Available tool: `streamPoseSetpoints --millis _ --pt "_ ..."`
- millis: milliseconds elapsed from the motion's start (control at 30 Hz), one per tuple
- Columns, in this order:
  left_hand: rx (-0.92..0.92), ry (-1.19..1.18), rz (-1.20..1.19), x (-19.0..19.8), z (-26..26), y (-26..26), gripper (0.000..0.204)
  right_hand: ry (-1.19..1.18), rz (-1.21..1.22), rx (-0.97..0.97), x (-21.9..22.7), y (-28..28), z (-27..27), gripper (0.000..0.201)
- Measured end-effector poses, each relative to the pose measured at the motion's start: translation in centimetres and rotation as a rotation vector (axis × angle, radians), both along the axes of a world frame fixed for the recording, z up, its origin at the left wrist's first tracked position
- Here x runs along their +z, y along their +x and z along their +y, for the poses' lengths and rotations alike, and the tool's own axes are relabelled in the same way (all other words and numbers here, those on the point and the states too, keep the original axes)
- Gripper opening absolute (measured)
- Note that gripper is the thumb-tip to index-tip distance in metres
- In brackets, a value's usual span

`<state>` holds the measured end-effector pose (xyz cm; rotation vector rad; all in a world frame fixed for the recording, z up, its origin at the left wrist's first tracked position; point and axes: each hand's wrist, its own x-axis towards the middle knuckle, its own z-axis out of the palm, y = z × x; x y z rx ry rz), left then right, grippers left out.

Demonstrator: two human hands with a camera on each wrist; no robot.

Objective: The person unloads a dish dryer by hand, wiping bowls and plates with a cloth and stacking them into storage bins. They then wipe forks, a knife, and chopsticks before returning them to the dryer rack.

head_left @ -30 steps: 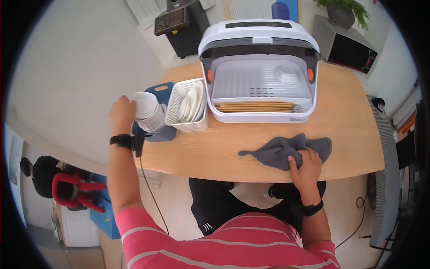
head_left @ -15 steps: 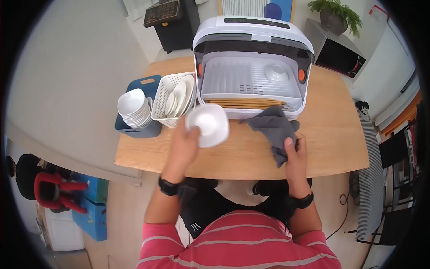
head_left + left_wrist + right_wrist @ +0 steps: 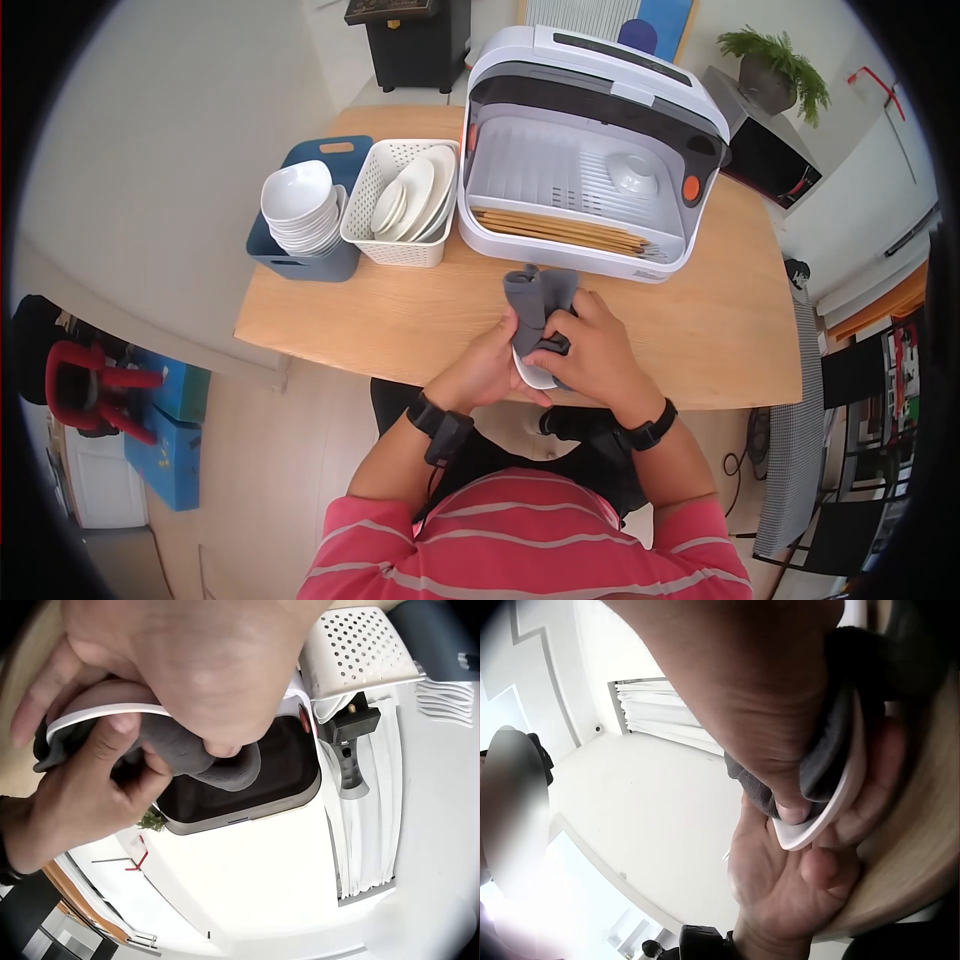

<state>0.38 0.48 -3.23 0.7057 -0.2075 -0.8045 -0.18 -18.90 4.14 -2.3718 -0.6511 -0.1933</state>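
Observation:
Over the table's front edge, my left hand (image 3: 478, 368) holds a white bowl (image 3: 536, 374), its fingers under and round the outside. My right hand (image 3: 602, 362) grips a grey cloth (image 3: 528, 300) and presses it into that bowl, covering most of the inside. In the left wrist view the bowl's rim (image 3: 105, 712) shows between both hands, the right thumb lying against it. From the right wrist, a pale edge of the bowl (image 3: 799, 838) sticks out past the cloth (image 3: 826, 761), the left palm beneath.
On the left stand a blue basket (image 3: 300, 268) of stacked white bowls and a white basket (image 3: 400, 252) of plates. Behind the hands is a white dish cabinet (image 3: 590, 260), lid raised, holding chopsticks (image 3: 560, 230) and a small glossy white dish (image 3: 632, 175). A microwave (image 3: 765, 150) sits back right.
My left hand has taken a bowl from the blue basket's side and brought it right, to the front middle. My right hand has lifted the cloth off the table and moved it left into the bowl.

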Motion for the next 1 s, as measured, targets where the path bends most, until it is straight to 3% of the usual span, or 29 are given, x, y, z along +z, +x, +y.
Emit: streamPoseSetpoints --millis 100,167,300,467,567,700,767,800,867,900,967,1000 --pt "0.050 -0.108 0.015 -0.2 0.1 -0.2 0.075 -0.136 -0.178 0.037 0.7 1.0 1.0 0.032" --pt "0.081 -0.155 0.059 0.0 -0.1 -0.2 0.075 -0.121 -0.023 -0.083 0.8 1.2 1.6 0.037" --pt "0.196 -0.268 0.064 -0.6 -0.6 -0.6 0.073 -0.003 -0.020 -0.199 -0.7 1.9 1.7 0.040" --pt "0.316 -0.212 -0.057 -0.2 -0.7 -1.5 0.078 0.206 0.167 -0.403 -1.9 0.1 1.9 0.038" --pt "0.359 -0.184 -0.091 -0.4 -0.8 -1.8 0.081 0.150 0.188 -0.442 -1.8 -1.5 1.9 0.037" --pt "0.452 -0.168 -0.090 -0.2 -0.7 -1.7 0.077 -0.074 0.408 -0.422 0.4 -2.1 0.2 0.037" --pt "0.442 -0.168 -0.084 -0.2 -0.6 -1.6 0.077 0.143 0.567 -0.287 0.2 -1.9 -1.2 0.042" --pt "0.432 -0.169 -0.084 -0.1 -0.6 -1.5 0.077 0.141 0.567 -0.292 0.1 -2.0 -1.1 0.042" --pt "0.432 -0.141 -0.107 -0.3 -0.9 -1.5 0.078 0.497 0.447 -0.220 -0.3 -2.3 0.4 0.046" --pt "0.434 -0.108 -0.131 -0.4 -1.0 -1.5 0.078 0.500 0.448 -0.223 -0.3 -2.6 1.3 0.046" --pt "0.420 -0.151 -0.096 -0.5 -0.7 -1.3 0.072 0.301 0.371 -0.101 0.3 -3.4 3.3 0.044" --pt "0.412 -0.198 -0.059 -0.4 -0.5 -1.2 0.066 0.198 0.362 -0.136 0.8 -3.7 4.2 0.039"
